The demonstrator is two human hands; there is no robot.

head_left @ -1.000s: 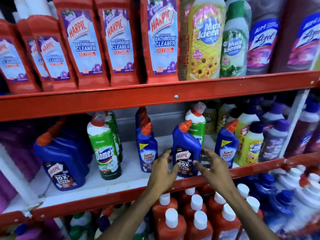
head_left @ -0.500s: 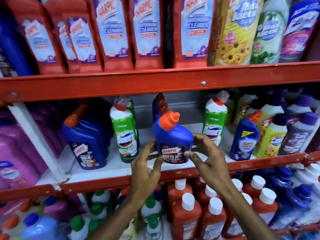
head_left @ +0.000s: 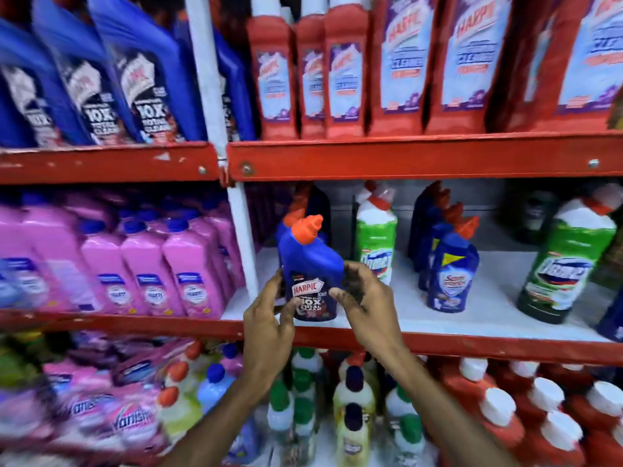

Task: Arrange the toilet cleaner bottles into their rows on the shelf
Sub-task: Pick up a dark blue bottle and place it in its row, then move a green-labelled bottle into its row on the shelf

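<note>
A blue Harpic toilet cleaner bottle [head_left: 310,274] with an orange cap is held between both hands at the left end of the middle shelf [head_left: 438,323], tilted slightly left. My left hand [head_left: 269,318] grips its lower left side; my right hand [head_left: 365,298] grips its right side. Directly behind it stand more blue Harpic bottles [head_left: 291,217], mostly hidden. To the right a green Domex bottle [head_left: 376,237] heads its row, then a row of blue Sani Fresh bottles [head_left: 451,271], then another Domex bottle [head_left: 566,261].
A white upright post [head_left: 241,237] stands just left of the held bottle. Pink bottles [head_left: 151,274] fill the bay to the left. Red Harpic bathroom cleaner bottles [head_left: 401,62] fill the shelf above, large blue Harpic bottles [head_left: 101,75] upper left. Capped bottles [head_left: 499,409] crowd the shelf below.
The blue Harpic bottle was lifted from between the Sani Fresh bottles and carried left in both hands to the left end of the shelf, in front of the other Harpic bottles. The view panned left.
</note>
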